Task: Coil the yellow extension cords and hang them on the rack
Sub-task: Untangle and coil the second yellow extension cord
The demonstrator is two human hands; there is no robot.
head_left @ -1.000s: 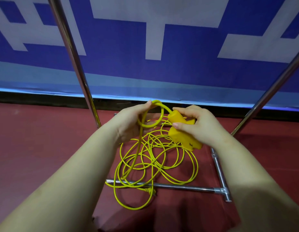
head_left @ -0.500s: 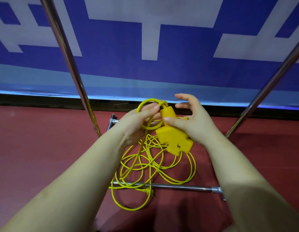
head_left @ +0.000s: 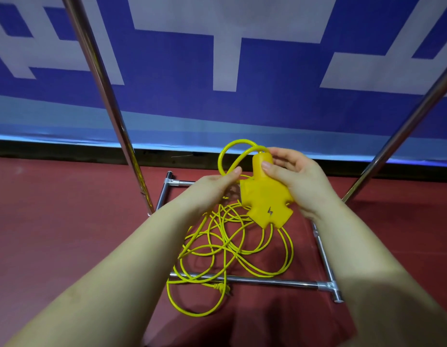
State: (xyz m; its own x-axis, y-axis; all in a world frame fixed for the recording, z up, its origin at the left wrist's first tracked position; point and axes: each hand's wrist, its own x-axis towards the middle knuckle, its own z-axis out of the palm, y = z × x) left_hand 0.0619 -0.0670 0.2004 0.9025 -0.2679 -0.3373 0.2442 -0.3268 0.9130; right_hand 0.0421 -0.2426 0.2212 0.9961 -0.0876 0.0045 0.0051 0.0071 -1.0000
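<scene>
A yellow extension cord (head_left: pixel 232 246) lies in loose tangled loops on the red floor, draped over the rack's near base bar (head_left: pixel 267 281). Its yellow socket block (head_left: pixel 263 199), marked with a lightning bolt, is lifted above the pile. My right hand (head_left: pixel 295 179) grips the block's neck, thumb on its front. My left hand (head_left: pixel 215 186) pinches the cord just below a small loop (head_left: pixel 232 151) that rises beside the block. The cord's plug (head_left: pixel 221 288) rests on the floor by the base bar.
Two chrome rack uprights rise at the left (head_left: pixel 104 96) and right (head_left: pixel 402 131). The rack's base frame (head_left: pixel 322 251) lies on the red floor around the cord. A blue and white banner (head_left: pixel 217 58) hangs close behind.
The socket block has turned so its lightning mark faces me and has risen slightly. My right hand closed around the block's neck after opening briefly. The small loop stands higher.
</scene>
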